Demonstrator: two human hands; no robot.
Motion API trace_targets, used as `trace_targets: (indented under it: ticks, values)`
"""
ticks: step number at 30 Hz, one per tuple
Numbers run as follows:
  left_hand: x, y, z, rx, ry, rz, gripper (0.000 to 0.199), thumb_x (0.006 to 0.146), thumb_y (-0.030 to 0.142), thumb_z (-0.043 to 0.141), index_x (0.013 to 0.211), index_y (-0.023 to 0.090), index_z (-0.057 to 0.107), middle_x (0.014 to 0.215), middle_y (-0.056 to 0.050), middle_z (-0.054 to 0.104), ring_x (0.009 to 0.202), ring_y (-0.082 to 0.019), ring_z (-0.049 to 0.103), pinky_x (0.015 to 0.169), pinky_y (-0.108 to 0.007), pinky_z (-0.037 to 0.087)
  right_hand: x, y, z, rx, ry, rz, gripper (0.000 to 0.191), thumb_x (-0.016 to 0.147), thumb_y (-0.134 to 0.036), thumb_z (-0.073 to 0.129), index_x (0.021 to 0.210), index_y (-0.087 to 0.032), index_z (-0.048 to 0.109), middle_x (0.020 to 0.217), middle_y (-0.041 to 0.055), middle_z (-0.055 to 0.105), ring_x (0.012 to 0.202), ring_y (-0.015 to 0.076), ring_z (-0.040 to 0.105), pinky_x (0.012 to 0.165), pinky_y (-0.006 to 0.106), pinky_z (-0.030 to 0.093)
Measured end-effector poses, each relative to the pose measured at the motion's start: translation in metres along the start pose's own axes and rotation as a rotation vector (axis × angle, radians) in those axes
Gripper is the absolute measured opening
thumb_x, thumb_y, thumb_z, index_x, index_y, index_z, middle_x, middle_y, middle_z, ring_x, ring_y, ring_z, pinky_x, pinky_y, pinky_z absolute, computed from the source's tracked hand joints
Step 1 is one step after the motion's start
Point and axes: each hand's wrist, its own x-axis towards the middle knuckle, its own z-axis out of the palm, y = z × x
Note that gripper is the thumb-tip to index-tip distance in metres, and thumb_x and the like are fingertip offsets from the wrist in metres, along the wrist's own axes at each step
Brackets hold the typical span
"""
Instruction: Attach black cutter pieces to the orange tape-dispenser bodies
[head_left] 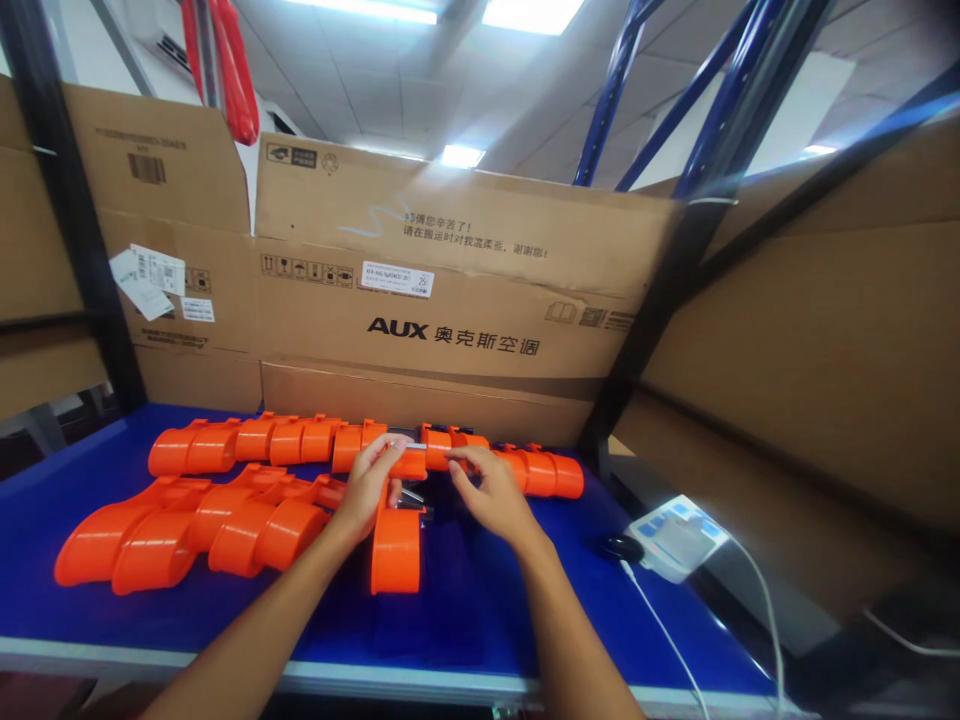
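My left hand (369, 485) is closed around an orange plastic tape dispenser (409, 462) with a toothed strip along its top edge. The thumb lies beside that strip. Just right of it is my right hand (491, 490), its thumb and bent fingers apart and the fingertips close to the row behind; I see nothing held in it. Below my left hand stands another orange dispenser (396, 552), near a dark, shiny part (412, 498) that is partly hidden.
Several orange dispensers form a back row (281, 440) and a front-left group (165, 540) on the blue table (480, 610). Cardboard panels (450, 270) wall the back and sides. At right lie a white power strip (679, 540), a black plug-like object (622, 547) and white cables.
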Motion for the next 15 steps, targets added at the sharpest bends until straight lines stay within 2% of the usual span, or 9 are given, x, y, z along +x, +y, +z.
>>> trace_targets:
  ticks: [2, 5, 11, 15]
  values:
    - [-0.001, -0.001, 0.002, 0.016, -0.011, 0.001, 0.052, 0.078, 0.061, 0.068, 0.107, 0.019, 0.06, 0.057, 0.005, 0.059, 0.03, -0.008, 0.042, 0.033, -0.02, 0.028, 0.001, -0.006, 0.006, 0.129, 0.041, 0.001, 0.025, 0.096, -0.036, 0.057, 0.111, -0.022, 0.071, 0.097, 0.0072, 0.075, 0.08, 0.0216, 0.066, 0.072, 0.034, 0.052]
    - [-0.003, -0.003, 0.003, 0.027, -0.05, 0.017, 0.048, 0.078, 0.059, 0.069, 0.106, 0.021, 0.057, 0.055, 0.009, 0.051, 0.029, -0.007, 0.043, 0.033, -0.019, 0.027, 0.002, -0.013, 0.015, 0.256, 0.012, -0.007, 0.028, 0.094, -0.04, 0.062, 0.115, -0.022, 0.07, 0.095, 0.0062, 0.073, 0.077, 0.0195, 0.064, 0.066, 0.03, 0.05]
    - [-0.005, -0.008, 0.004, 0.061, -0.137, 0.028, 0.04, 0.08, 0.055, 0.069, 0.098, 0.022, 0.052, 0.056, 0.01, 0.049, 0.03, -0.007, 0.044, 0.033, -0.017, 0.023, 0.004, -0.017, 0.022, 0.351, 0.055, 0.023, 0.025, 0.092, -0.045, 0.065, 0.093, -0.02, 0.071, 0.088, 0.0046, 0.07, 0.072, 0.0169, 0.059, 0.063, 0.028, 0.048]
    - [-0.004, -0.009, 0.004, 0.055, -0.133, 0.033, 0.04, 0.079, 0.051, 0.07, 0.101, 0.023, 0.052, 0.055, 0.01, 0.047, 0.031, -0.007, 0.044, 0.033, -0.017, 0.023, 0.004, -0.019, 0.019, 0.343, 0.082, 0.017, 0.024, 0.091, -0.044, 0.066, 0.093, -0.021, 0.071, 0.09, 0.0052, 0.07, 0.073, 0.0171, 0.059, 0.062, 0.028, 0.046]
